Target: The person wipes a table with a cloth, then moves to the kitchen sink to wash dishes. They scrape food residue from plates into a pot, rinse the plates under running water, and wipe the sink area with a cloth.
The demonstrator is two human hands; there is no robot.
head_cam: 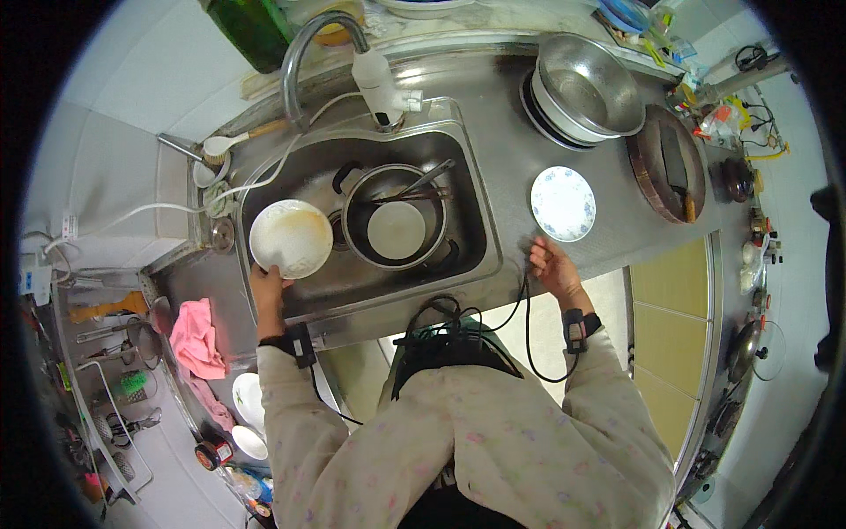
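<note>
My left hand (pixel 269 289) grips the near rim of a white bowl or dish (pixel 291 239) with a yellowish smear, over the left part of the steel sink (pixel 489 231). Beside it in the sink stands a dark two-handled pot (pixel 360 248) holding a whitish round bowl (pixel 396 231), chopsticks (pixel 423 194) and a metal spoon or similar utensil (pixel 431 175). To the right, my right hand (pixel 554 266) is just off the near edge of a white plate with blue flowers (pixel 563 203) on the steel counter. Its fingers are slightly curled and hold nothing.
The faucet (pixel 377 79) rises behind the sink. Stacked basins (pixel 588 86) and a round chopping board (pixel 651 165) with a cleaver (pixel 673 155) stand at right. A pink cloth (pixel 198 337) lies at left. Black cables (pixel 529 330) hang by my right wrist.
</note>
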